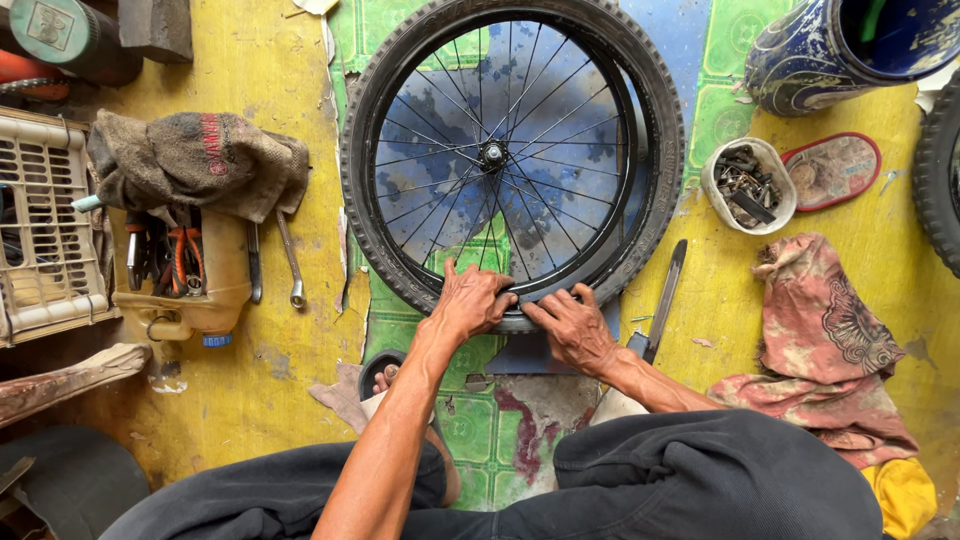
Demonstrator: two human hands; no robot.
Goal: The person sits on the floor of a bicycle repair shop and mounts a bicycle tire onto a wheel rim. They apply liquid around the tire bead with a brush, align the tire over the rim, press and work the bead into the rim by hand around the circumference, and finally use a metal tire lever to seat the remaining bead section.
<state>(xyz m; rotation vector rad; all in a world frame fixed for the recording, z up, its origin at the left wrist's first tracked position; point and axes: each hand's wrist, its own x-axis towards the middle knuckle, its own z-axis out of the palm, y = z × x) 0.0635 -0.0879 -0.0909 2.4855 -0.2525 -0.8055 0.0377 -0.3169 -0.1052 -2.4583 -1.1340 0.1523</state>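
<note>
A black bicycle wheel (512, 160) with thin spokes and a knobby tyre lies flat on the floor in front of me. My left hand (470, 298) presses on the near edge of the tyre and rim, fingers bent over it. My right hand (572, 325) sits beside it on the same near edge, fingertips pushing the tyre at the rim. The two hands almost touch. A long flat metal tyre lever (664, 298) lies on the floor just right of my right hand.
A cut plastic jug of pliers and tools (185, 268) with a dirty rag (200, 160) and wrenches (290, 262) lies left. A tub of metal bits (748, 185), a sandal (832, 170), a crumpled cloth (825, 350) and a blue pot (840, 45) lie right. A plastic crate (45, 230) stands at the far left.
</note>
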